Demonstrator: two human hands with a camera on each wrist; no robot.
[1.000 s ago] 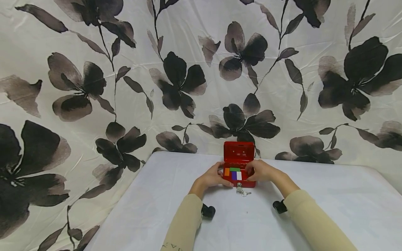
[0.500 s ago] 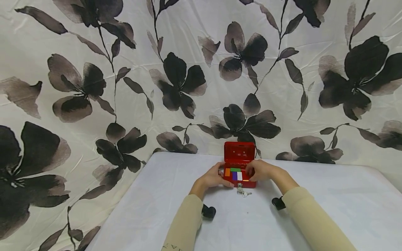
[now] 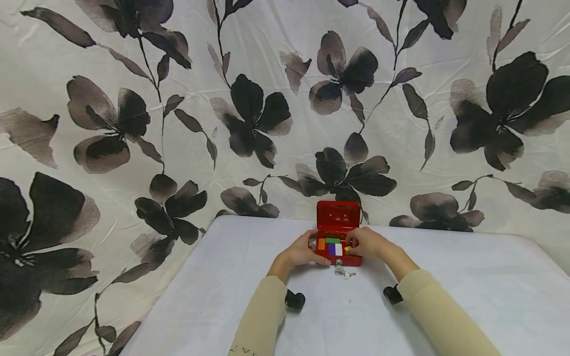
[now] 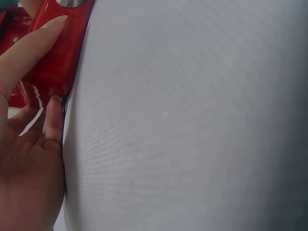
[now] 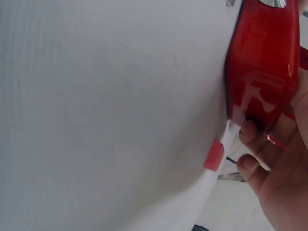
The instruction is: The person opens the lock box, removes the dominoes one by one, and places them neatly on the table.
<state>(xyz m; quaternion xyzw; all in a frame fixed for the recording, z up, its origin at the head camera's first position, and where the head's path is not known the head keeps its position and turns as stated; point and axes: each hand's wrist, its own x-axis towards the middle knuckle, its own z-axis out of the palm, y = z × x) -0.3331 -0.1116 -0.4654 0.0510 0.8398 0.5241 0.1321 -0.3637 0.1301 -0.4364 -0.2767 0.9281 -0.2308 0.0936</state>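
Note:
A small red metal cash box [image 3: 338,216] stands at the far side of the table with its lid up. Inside lie an orange block [image 3: 321,244], a green block [image 3: 332,241], a purple block [image 3: 331,249] and a white block [image 3: 339,249]. My left hand [image 3: 300,251] grips the box's left end, the thumb along its front wall [image 4: 57,62]. Over the right part of the box, my right hand [image 3: 370,242] pinches a yellow block [image 3: 348,248], mostly covered by the fingers. In the right wrist view, two fingertips [image 5: 249,130] show beside the box's corner.
Keys [image 3: 347,274] hang from the lock [image 3: 339,263] at the box's front. A white cloth covers the table [image 3: 338,316], and a floral curtain [image 3: 249,118] rises right behind it. A small red patch [image 5: 214,155] shows beyond the box in the right wrist view.
My right hand has shifted slightly left within the box, and the yellow block has come into view at its fingertips. The left hand and the box have stayed put.

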